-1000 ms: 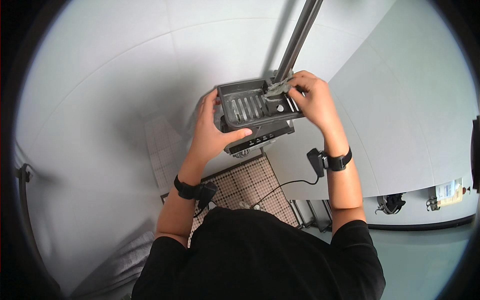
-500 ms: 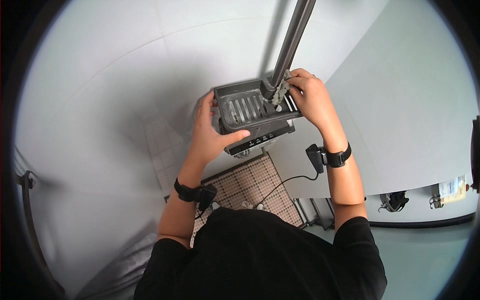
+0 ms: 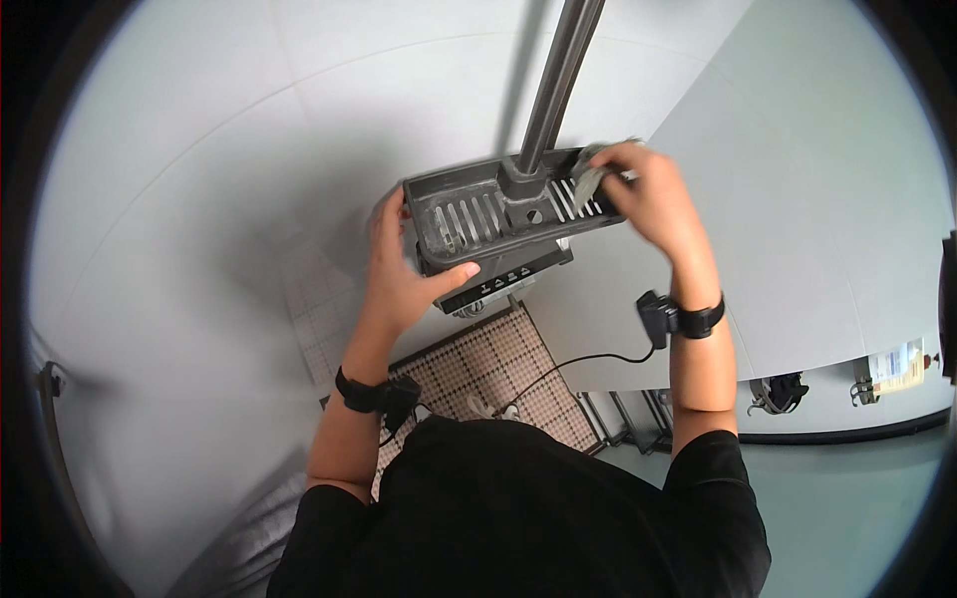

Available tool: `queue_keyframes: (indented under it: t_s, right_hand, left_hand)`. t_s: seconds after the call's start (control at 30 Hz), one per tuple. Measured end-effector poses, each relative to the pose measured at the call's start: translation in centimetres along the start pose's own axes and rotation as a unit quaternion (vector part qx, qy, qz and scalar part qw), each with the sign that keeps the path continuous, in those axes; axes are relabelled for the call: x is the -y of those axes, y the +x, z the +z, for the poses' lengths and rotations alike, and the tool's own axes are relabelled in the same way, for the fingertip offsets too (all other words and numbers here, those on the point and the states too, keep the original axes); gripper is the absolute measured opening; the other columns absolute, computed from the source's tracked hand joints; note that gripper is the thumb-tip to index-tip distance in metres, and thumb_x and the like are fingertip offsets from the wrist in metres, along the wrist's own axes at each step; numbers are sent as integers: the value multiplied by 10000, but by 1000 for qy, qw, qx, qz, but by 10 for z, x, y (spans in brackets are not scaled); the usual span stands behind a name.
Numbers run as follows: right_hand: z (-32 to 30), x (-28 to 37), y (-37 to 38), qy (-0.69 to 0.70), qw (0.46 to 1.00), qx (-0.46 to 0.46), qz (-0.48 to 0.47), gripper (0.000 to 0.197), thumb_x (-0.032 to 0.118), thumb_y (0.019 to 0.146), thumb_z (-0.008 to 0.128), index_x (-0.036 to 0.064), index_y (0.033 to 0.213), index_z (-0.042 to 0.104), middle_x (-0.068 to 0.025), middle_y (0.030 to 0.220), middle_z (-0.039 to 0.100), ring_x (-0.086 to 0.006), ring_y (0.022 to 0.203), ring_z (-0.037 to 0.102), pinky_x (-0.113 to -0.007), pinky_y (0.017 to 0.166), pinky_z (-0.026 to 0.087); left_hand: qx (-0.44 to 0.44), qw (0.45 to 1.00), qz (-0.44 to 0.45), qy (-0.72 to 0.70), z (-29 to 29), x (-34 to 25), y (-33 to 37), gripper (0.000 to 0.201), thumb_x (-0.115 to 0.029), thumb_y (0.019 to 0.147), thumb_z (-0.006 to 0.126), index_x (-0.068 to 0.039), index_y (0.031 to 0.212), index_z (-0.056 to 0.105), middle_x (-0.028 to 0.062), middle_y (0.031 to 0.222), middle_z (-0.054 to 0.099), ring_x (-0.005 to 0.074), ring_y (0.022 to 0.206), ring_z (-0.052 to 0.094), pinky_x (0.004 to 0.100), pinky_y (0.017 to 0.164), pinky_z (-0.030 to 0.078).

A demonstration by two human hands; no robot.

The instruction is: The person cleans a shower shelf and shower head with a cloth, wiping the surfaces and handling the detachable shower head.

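A dark grey slotted shower shelf (image 3: 488,237) sits around a dark upright pole (image 3: 560,85) by the wall. My left hand (image 3: 397,284) grips the shelf's left end, thumb along the front and fingers behind the side wall. In my right hand (image 3: 646,194) is a grey-green cloth (image 3: 588,177), pinched at the shelf's right end over the slots; the hand is slightly blurred. Whitish marks show on the shelf's inner floor. Below the shelf hangs a dark control panel (image 3: 506,282) with a row of small light symbols.
A checked mat (image 3: 498,364) lies on the floor below. On the right, a black item (image 3: 783,392) and some packets (image 3: 897,367) hang along a ledge. A black cable (image 3: 588,360) runs from my right wrist strap. Pale walls curve close on both sides.
My right hand has moved right with the cloth, from beside the pole to the shelf's right end. My left hand keeps its grip; the whole view has shifted slightly.
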State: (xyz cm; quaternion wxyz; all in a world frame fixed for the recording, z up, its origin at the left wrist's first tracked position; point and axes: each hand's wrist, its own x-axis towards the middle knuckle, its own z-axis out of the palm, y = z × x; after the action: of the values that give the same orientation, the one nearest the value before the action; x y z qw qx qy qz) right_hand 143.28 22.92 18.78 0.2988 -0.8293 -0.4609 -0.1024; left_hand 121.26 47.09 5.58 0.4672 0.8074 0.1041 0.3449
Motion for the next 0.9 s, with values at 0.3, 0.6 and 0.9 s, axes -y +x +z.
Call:
queue_keyframes:
  t_s: [0.3, 0.6, 0.9]
  right_hand:
    - [15, 15, 13, -37, 989, 140, -30, 202, 30, 897, 689, 12, 1054, 814, -219, 974, 786, -403, 938, 758, -476, 844, 603]
    - [34, 14, 23, -191, 976, 107, -7, 210, 19, 836, 700, 34, 996, 835, -226, 916, 771, -399, 850, 755, -462, 771, 607]
    - [-17, 2, 19, -7, 980, 200, 2, 137, 42, 832, 727, 23, 948, 798, -130, 797, 747, -245, 718, 703, -361, 694, 554]
  left_hand:
    - [12, 999, -10, -33, 0, -1, 4, 1135, -298, 689, 998, -9, 1607, 395, 188, 1496, 521, 351, 1394, 489, 514, 1175, 421]
    - [7, 1000, -9, -5, -1, -5, 3, 1136, -313, 684, 1013, -4, 1596, 411, 197, 1517, 513, 364, 1403, 483, 510, 1182, 424]
    - [-18, 1000, 12, 5, -3, -8, 1, 1086, -268, 690, 996, -26, 1594, 445, 155, 1440, 609, 286, 1338, 570, 452, 1147, 430]
